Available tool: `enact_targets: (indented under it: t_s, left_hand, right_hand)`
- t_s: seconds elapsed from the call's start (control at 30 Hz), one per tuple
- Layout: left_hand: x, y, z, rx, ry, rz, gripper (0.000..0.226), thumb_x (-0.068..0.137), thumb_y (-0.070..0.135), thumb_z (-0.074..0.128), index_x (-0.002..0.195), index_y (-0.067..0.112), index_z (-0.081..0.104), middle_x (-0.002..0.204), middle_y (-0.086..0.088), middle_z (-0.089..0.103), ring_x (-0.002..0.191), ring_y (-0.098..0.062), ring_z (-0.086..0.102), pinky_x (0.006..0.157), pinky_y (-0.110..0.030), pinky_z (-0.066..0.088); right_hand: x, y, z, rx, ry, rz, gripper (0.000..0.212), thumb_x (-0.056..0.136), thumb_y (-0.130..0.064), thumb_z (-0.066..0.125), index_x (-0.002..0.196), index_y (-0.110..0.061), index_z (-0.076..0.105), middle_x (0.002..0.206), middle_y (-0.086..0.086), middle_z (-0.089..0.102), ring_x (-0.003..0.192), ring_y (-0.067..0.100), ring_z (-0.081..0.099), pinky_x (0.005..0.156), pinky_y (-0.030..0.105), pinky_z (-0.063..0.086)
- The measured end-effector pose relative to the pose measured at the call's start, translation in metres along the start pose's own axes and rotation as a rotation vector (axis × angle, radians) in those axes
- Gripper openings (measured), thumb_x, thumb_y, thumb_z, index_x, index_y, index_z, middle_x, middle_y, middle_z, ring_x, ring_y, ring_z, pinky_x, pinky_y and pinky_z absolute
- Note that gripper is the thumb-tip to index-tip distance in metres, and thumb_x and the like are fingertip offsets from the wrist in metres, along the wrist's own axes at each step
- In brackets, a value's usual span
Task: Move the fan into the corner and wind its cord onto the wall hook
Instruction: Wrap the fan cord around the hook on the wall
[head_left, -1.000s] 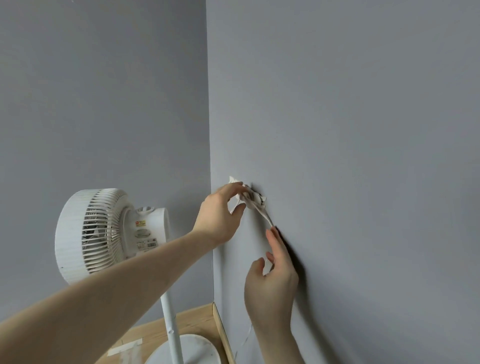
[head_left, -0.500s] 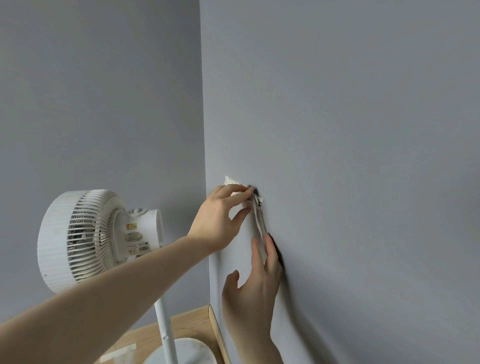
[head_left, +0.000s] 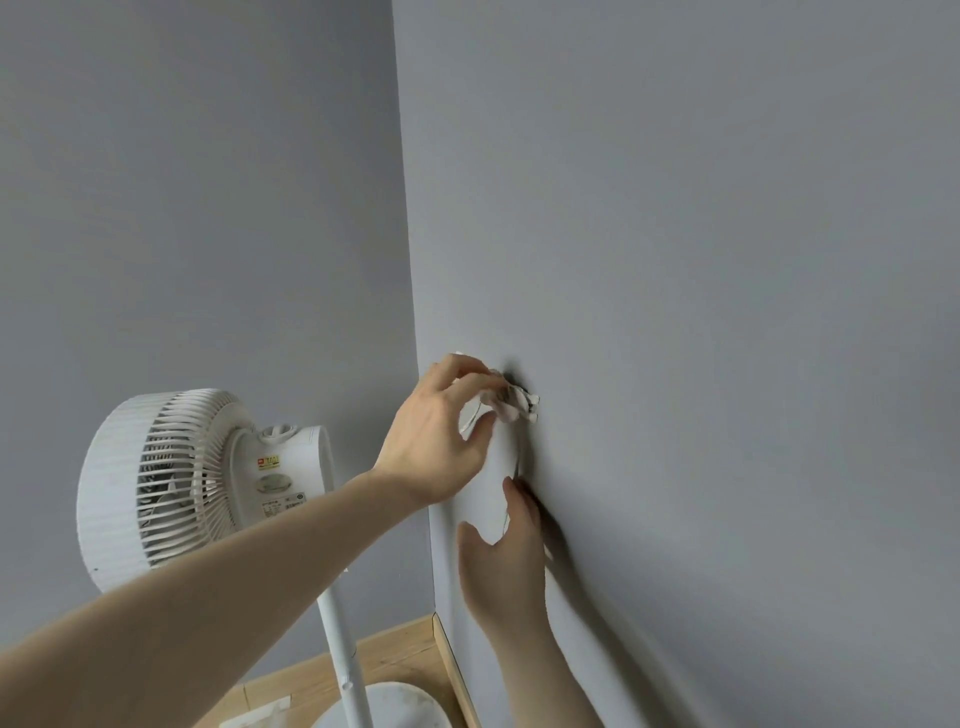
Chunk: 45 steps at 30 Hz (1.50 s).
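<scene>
The white pedestal fan stands in the corner at lower left, its pole rising from a round base. On the right wall the hook carries a small bundle of wound white cord. My left hand reaches up to it, with fingers and thumb pinching the windings at the hook. A thin strand of cord drops from the hook to the fingertips of my right hand. That hand lies upright against the wall just below, holding the strand between its fingers, thumb spread apart.
Two grey walls meet in a corner just left of the hook. A wooden floor and a wooden skirting strip show at the bottom. A pale strip lies on the floor near the fan base.
My right hand moved from out to the right to straight under the hook and closer to the wall, so the strand now hangs vertical. My left hand stayed at the hook.
</scene>
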<state>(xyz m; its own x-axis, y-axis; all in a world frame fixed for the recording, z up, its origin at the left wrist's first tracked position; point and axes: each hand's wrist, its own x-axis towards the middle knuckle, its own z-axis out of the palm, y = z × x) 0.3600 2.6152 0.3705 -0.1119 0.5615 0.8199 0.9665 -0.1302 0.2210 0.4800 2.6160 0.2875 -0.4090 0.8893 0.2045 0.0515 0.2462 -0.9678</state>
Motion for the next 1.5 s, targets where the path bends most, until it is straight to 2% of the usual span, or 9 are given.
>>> enact_targets:
  t_s: [0.33, 0.47, 0.73, 0.87, 1.0, 1.1, 1.17, 1.33, 1.5]
  left_hand:
    - [-0.011, -0.057, 0.01, -0.44, -0.315, -0.947, 0.032, 0.103, 0.008, 0.042, 0.117, 0.002, 0.07, 0.091, -0.011, 0.067, 0.077, -0.021, 0.062, 0.06, -0.013, 0.049]
    - [-0.017, -0.071, 0.021, -0.423, -0.432, -0.967, 0.032, 0.1, 0.006, 0.042, 0.111, 0.007, 0.072, 0.078, -0.011, 0.069, 0.065, -0.018, 0.066, 0.056, -0.017, 0.047]
    - [-0.017, -0.096, 0.047, -0.646, -0.528, -0.964, 0.035, 0.086, 0.023, 0.055, 0.116, 0.022, 0.074, 0.112, -0.003, 0.077, 0.107, -0.02, 0.073, 0.112, -0.051, 0.043]
    - [-0.005, -0.098, 0.051, -0.69, -0.324, -1.0, 0.039, 0.085, 0.008, 0.06, 0.121, 0.018, 0.072, 0.112, -0.003, 0.077, 0.105, -0.023, 0.069, 0.1, -0.041, 0.054]
    - [0.029, -0.093, 0.039, -0.583, -0.14, -0.927, 0.039, 0.091, 0.004, 0.064, 0.127, 0.017, 0.068, 0.107, 0.012, 0.074, 0.091, -0.012, 0.067, 0.083, -0.032, 0.057]
    - [0.058, -0.079, 0.031, -0.411, -0.026, -0.82, 0.031, 0.081, 0.018, 0.079, 0.111, 0.025, 0.074, 0.097, 0.016, 0.075, 0.088, -0.007, 0.069, 0.087, -0.033, 0.059]
    - [0.074, -0.068, 0.024, -0.265, 0.017, -0.756, 0.021, 0.079, 0.027, 0.083, 0.098, 0.03, 0.074, 0.086, 0.017, 0.072, 0.081, -0.003, 0.066, 0.075, -0.022, 0.053]
    - [0.099, -0.052, 0.002, -0.087, 0.021, -0.719, 0.01, 0.078, 0.033, 0.077, 0.081, 0.025, 0.072, 0.075, 0.008, 0.066, 0.067, -0.014, 0.061, 0.06, -0.024, 0.049]
    - [0.114, -0.039, -0.02, -0.021, 0.04, -0.659, 0.015, 0.076, 0.03, 0.077, 0.073, 0.021, 0.065, 0.069, 0.007, 0.062, 0.064, -0.014, 0.056, 0.063, -0.027, 0.049]
  right_hand:
    - [0.043, -0.024, 0.007, 0.208, -0.148, 0.141, 0.067, 0.089, -0.02, 0.057, 0.154, -0.027, 0.04, 0.15, -0.016, 0.044, 0.144, 0.011, 0.038, 0.117, 0.035, 0.033]
    - [0.06, -0.027, 0.008, 0.275, -0.182, 0.178, 0.068, 0.093, -0.016, 0.059, 0.157, -0.025, 0.035, 0.157, -0.007, 0.041, 0.139, 0.009, 0.041, 0.104, 0.027, 0.034]
    - [0.073, -0.028, 0.011, 0.236, -0.22, 0.147, 0.03, 0.088, -0.017, 0.062, 0.116, -0.008, 0.062, 0.114, 0.014, 0.067, 0.111, 0.02, 0.065, 0.082, 0.024, 0.044]
    - [0.074, -0.027, 0.008, 0.286, -0.209, 0.099, 0.027, 0.093, -0.013, 0.06, 0.104, -0.037, 0.062, 0.095, -0.033, 0.064, 0.095, -0.018, 0.058, 0.077, 0.008, 0.042]
    - [0.064, -0.031, 0.003, 0.36, -0.078, 0.071, 0.037, 0.093, -0.01, 0.058, 0.109, -0.042, 0.068, 0.112, -0.025, 0.072, 0.117, 0.007, 0.063, 0.109, 0.042, 0.048]
    - [0.052, -0.037, -0.003, 0.381, -0.021, 0.071, 0.04, 0.091, -0.003, 0.055, 0.076, -0.036, 0.072, 0.127, -0.003, 0.046, 0.114, 0.035, 0.047, 0.102, 0.06, 0.042]
    - [0.047, -0.036, -0.005, 0.426, 0.021, 0.052, 0.017, 0.089, 0.0, 0.054, 0.095, -0.014, 0.062, 0.129, 0.013, 0.041, 0.116, 0.038, 0.04, 0.1, 0.065, 0.037]
    - [0.041, -0.032, -0.006, 0.478, 0.034, 0.075, 0.043, 0.09, -0.008, 0.058, 0.128, -0.024, 0.067, 0.12, -0.013, 0.071, 0.116, 0.009, 0.064, 0.109, 0.045, 0.048]
    - [0.033, -0.033, -0.012, 0.547, 0.057, 0.078, 0.035, 0.092, -0.006, 0.058, 0.108, -0.035, 0.07, 0.124, -0.016, 0.068, 0.114, 0.006, 0.065, 0.106, 0.043, 0.051]
